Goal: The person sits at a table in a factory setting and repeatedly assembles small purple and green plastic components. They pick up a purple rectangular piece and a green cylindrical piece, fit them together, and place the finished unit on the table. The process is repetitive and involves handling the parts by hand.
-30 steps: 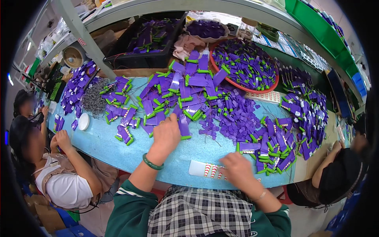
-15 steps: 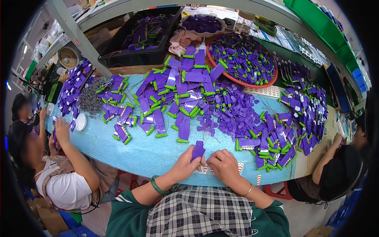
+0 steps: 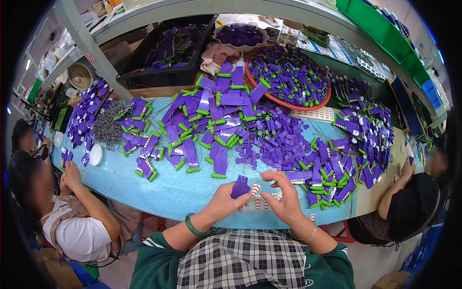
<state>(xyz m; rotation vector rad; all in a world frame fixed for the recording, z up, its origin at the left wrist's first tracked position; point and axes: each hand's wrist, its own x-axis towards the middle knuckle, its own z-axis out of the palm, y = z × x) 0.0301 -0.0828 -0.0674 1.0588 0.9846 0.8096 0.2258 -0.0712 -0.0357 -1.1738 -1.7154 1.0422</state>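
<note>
- Head view: the left hand pinches a flat purple plastic piece over the near edge of the blue tabletop.
- Beside that hand's thumb tip, a red-and-white striped sticker slants at the piece's lower end; whether it lies pressed flat, I cannot tell.
- The right hand is close by, thumb and forefinger parted, with nothing visible between them.
- Beneath the hands lies a partly hidden sticker sheet with several stripes remaining on it.
- Judged as progress, the held piece seems midway: sticker at its end, attachment unconfirmed.
- Seemingly done: some pieces in the green-ended pile right of the hands, and some in the smaller left cluster, carry striped strips.
- Apparently left: the large central heap, where many green-ended pieces show plain purple faces.
- Behind it, a red-orange basket brims with more pieces.
</note>
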